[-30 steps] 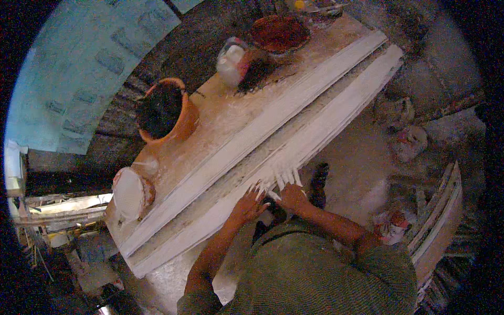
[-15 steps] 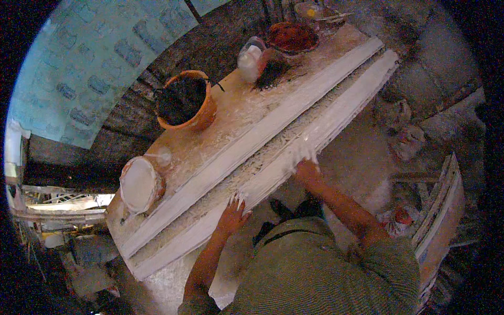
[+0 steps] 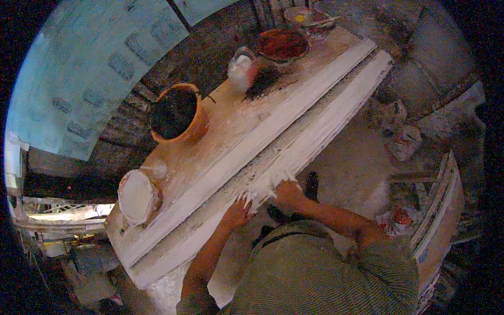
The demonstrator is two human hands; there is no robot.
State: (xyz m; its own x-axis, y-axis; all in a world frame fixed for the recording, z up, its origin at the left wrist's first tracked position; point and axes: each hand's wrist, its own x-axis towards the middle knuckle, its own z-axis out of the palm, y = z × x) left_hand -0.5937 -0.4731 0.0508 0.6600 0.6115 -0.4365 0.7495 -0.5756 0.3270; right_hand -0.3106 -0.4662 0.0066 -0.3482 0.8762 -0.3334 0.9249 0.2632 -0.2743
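**Powder-whitened left hand (image 3: 241,212) and right hand (image 3: 288,193) at the near bundle (image 3: 325,123) of long, thin strands**

Seen from above, the near bundle lay diagonally along the person's side of a tan, powder-smeared table (image 3: 231,123). It was chalky white, narrow and straight, with frayed, stringy edges; whether the strands were sticks or strips was too blurred to tell. The left hand rested at its near edge, fingers stretched forward and slightly spread, their tips coated white. The right hand was just beside it, at the same edge; its fingers blurred into the white, so I could not tell whether they gripped anything.

Parallel to it lay the far bundle (image 3: 273,126), equally pale, across a dark, crumb-strewn groove.

Along the table's far side, from left to right, stood a round tub (image 3: 137,197) with a flat white top, a rounded orange pot (image 3: 198,122) with a dark interior, a white-filled translucent container (image 3: 240,72), a loose black heap (image 3: 265,81) and a shallow reddish-brown bowl (image 3: 283,44).
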